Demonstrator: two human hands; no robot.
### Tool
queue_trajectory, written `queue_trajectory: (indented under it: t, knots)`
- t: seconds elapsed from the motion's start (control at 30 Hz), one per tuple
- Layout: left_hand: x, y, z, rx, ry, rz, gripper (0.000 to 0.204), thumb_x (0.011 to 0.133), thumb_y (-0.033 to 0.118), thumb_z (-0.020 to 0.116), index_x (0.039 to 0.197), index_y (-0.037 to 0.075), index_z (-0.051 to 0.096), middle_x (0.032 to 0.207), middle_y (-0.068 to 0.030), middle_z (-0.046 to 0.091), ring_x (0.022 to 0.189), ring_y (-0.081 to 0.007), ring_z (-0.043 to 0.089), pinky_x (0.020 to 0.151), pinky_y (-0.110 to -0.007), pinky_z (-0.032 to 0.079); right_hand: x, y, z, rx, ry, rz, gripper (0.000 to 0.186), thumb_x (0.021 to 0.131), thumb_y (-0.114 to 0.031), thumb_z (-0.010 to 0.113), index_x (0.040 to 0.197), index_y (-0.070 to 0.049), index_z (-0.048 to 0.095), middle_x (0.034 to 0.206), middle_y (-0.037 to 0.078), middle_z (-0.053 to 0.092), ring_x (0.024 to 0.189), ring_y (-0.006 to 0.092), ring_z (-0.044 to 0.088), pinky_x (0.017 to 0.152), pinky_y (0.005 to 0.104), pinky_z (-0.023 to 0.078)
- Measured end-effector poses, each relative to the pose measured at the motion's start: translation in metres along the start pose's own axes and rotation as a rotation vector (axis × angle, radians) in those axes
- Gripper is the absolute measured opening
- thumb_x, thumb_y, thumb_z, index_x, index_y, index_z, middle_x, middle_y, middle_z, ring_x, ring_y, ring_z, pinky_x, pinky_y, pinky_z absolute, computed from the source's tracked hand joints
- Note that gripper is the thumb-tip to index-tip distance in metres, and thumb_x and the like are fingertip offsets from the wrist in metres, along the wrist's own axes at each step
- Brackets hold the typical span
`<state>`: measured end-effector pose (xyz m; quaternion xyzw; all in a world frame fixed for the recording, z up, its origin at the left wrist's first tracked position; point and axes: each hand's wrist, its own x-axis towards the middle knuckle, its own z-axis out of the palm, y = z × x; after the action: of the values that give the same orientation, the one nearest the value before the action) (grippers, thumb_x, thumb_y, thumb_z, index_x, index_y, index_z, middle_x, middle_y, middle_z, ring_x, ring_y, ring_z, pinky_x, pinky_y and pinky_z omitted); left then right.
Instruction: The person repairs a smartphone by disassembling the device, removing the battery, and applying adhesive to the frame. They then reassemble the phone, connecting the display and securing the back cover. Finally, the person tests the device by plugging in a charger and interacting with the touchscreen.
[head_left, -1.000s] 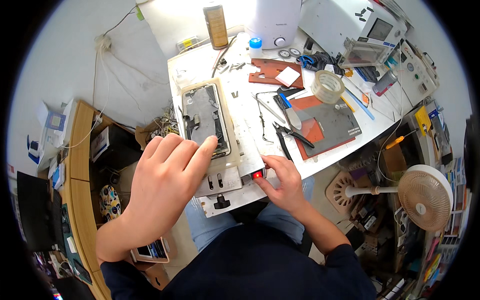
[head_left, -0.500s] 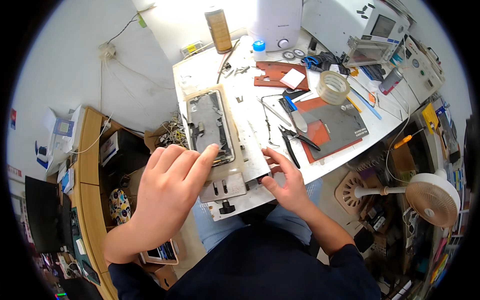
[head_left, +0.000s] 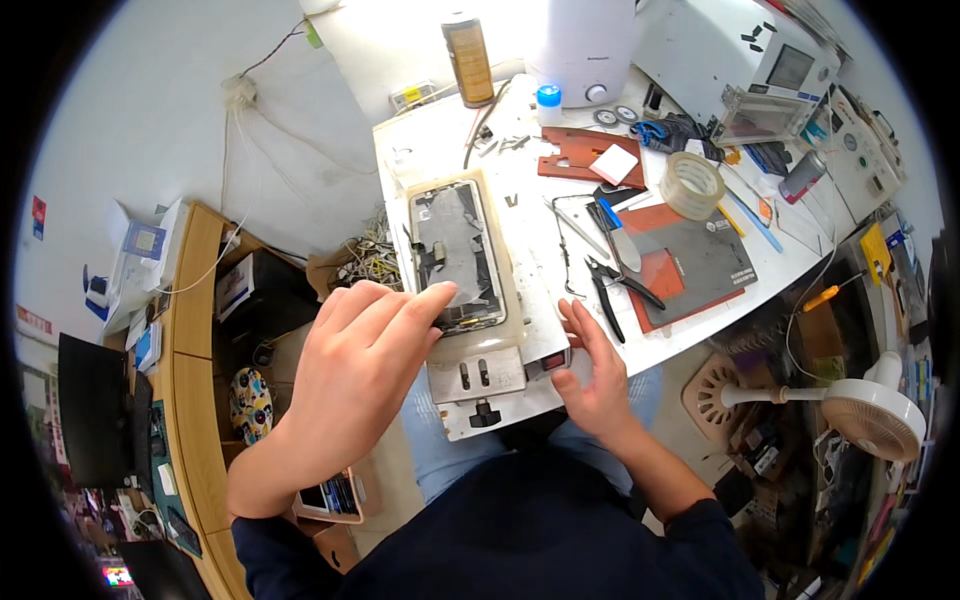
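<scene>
A flat, phone-shaped device [head_left: 458, 240] with a dark frame and a ragged grey sheet across its inside lies on the yellowish pad of a metal fixture [head_left: 532, 290]. My left hand [head_left: 362, 335] is over its near left corner. The index finger is stretched onto the grey sheet, while the other fingers curl loosely and the thumb is mostly hidden. Beside the fixture's near right corner is my right hand [head_left: 600, 385], fingers and thumb apart, nothing held. Between them a small dark reddish part shows on the fixture's side. A black knob [head_left: 485, 413] sticks out in front.
Right of the fixture lie black-handled pliers [head_left: 607, 300], a blue-and-grey blade tool [head_left: 620, 240] and a dark mat [head_left: 695, 265]. Behind them are a tape roll [head_left: 692, 186] and a reddish-brown plate [head_left: 575, 150]. A tall can [head_left: 467, 62] stands at the back; a fan [head_left: 868, 418] is at right.
The whole scene has shifted rightward in view. My left index finger stays on the device's near part. My right thumb has drawn back a little from the fixture's corner.
</scene>
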<state>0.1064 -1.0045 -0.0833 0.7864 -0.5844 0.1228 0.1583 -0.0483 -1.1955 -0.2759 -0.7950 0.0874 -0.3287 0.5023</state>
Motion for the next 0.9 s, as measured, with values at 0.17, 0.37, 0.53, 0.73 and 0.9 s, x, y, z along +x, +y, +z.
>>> queue_trajectory:
  t: [0.17, 0.37, 0.53, 0.73, 0.9]
  knots:
    - [0.0, -0.002, 0.001, 0.003, 0.014, 0.048, 0.042, 0.086, 0.001, 0.075, 0.127, 0.003, 0.067, 0.089, -0.006, 0.068, 0.089, -0.0247, 0.064, 0.082, -0.038, 0.049, 0.004, 0.001, 0.002, 0.089, 0.078, -0.027, 0.074, 0.103, -0.053, 0.062, 0.148, 0.004, 0.049, 0.14, 0.021, 0.061, 0.115, 0.0299, 0.068, 0.094, 0.0391, 0.055]
    - [0.0, -0.004, 0.004, -0.028, 0.032, 0.065, 0.039, 0.086, 0.001, 0.074, 0.125, 0.003, 0.068, 0.088, -0.006, 0.066, 0.088, -0.0251, 0.064, 0.081, -0.039, 0.049, 0.025, -0.02, -0.013, 0.013, 0.164, -0.139, 0.039, 0.102, -0.024, 0.066, 0.13, 0.003, 0.063, 0.121, 0.018, 0.069, 0.103, 0.0259, 0.068, 0.087, 0.036, 0.054]
    - [0.001, -0.029, 0.013, -0.034, 0.212, -0.063, 0.029, 0.089, 0.0, 0.072, 0.118, 0.004, 0.069, 0.088, -0.009, 0.067, 0.081, -0.0273, 0.065, 0.074, -0.04, 0.051, 0.113, -0.069, -0.033, -0.047, -0.081, 0.058, 0.023, 0.098, -0.012, 0.069, 0.117, 0.0, 0.074, 0.094, 0.008, 0.07, 0.08, 0.0147, 0.065, 0.075, 0.0291, 0.053]
    - [0.033, -0.082, 0.03, -0.256, 0.205, -0.28, 0.019, 0.095, 0.001, 0.067, 0.113, 0.001, 0.073, 0.103, -0.0137, 0.07, 0.09, -0.0313, 0.068, 0.08, -0.04, 0.056, 0.232, -0.085, -0.009, -0.382, -0.41, 0.135, 0.027, 0.099, -0.023, 0.067, 0.114, -0.003, 0.079, 0.097, 0.012, 0.078, 0.088, 0.0186, 0.072, 0.081, 0.0335, 0.055]
    - [0.045, -0.102, 0.045, -0.252, 0.186, -0.074, 0.025, 0.097, -0.004, 0.059, 0.118, 0.002, 0.071, 0.115, -0.0142, 0.069, 0.106, -0.0308, 0.067, 0.09, -0.039, 0.055, 0.258, -0.112, 0.004, -0.686, -0.642, 0.231, 0.03, 0.097, -0.028, 0.068, 0.107, -0.003, 0.08, 0.095, 0.014, 0.078, 0.087, 0.0224, 0.073, 0.081, 0.0368, 0.056]
